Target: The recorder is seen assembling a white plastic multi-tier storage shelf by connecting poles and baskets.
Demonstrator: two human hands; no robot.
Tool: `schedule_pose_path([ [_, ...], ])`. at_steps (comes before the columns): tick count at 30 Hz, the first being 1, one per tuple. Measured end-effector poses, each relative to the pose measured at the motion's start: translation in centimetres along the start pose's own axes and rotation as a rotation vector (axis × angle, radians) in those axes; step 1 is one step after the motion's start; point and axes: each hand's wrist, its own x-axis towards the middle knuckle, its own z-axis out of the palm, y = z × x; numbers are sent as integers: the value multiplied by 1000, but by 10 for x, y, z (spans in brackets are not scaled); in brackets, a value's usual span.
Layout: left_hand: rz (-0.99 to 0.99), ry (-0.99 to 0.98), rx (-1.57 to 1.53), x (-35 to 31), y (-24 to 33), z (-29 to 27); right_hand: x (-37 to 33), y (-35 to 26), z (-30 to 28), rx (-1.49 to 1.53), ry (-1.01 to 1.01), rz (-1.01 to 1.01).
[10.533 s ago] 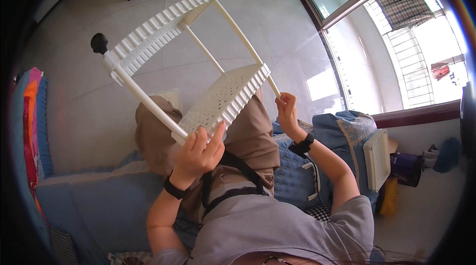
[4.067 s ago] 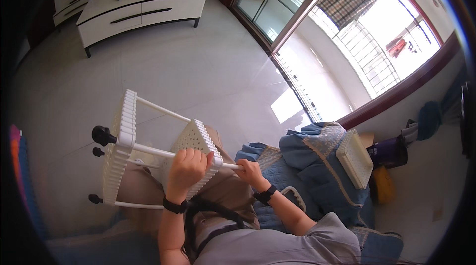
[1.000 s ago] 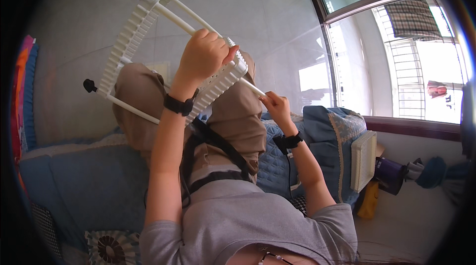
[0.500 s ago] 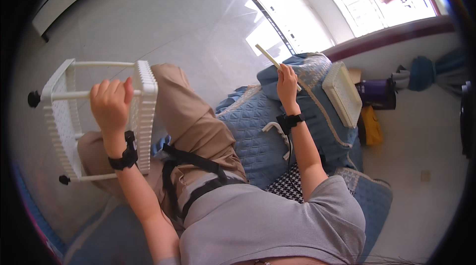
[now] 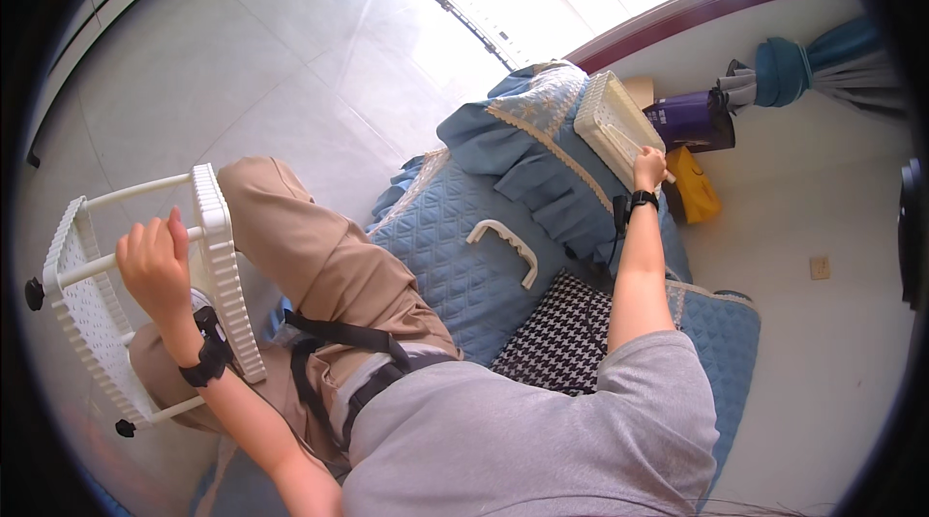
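Note:
My left hand (image 5: 157, 267) is wrapped round a white tube of a plastic rack frame (image 5: 215, 265). The frame stands on its side at my left leg: two perforated white tiers joined by tubes, with black casters (image 5: 35, 294) on the far-left tier. Out to the right, my right hand (image 5: 650, 169) is closed on a slim pale rod (image 5: 629, 142), whose ends stick out past the fingers. This hand is at the near edge of a cream rectangular basket (image 5: 592, 120) resting on the sofa arm. A curved white handle (image 5: 505, 244) lies on the quilted blue seat.
A houndstooth cushion (image 5: 556, 335) lies beside my right hip on the blue sofa cover (image 5: 426, 227). Past the basket are a purple bag (image 5: 692, 120) and a yellow bag (image 5: 693, 188) by the wall. At the far left stands a white cabinet (image 5: 116, 9); a tied curtain (image 5: 782, 72) hangs at right.
My right hand has carried the rod from above the sofa arm to the basket's near edge, reaching farther right. My left hand keeps its grip on the rack frame. The view has turned rightward.

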Motion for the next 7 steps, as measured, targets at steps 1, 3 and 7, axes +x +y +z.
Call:
schedule_pose_path([
  [1,3,-3,3,1,0,-1,-2,2,4,33,-171,130],
  [3,1,-4,-17,3,3,1,2,22,19,83,-200,127],
  [7,7,-17,-22,-1,1,4,7,23,41,231,-248,54],
])
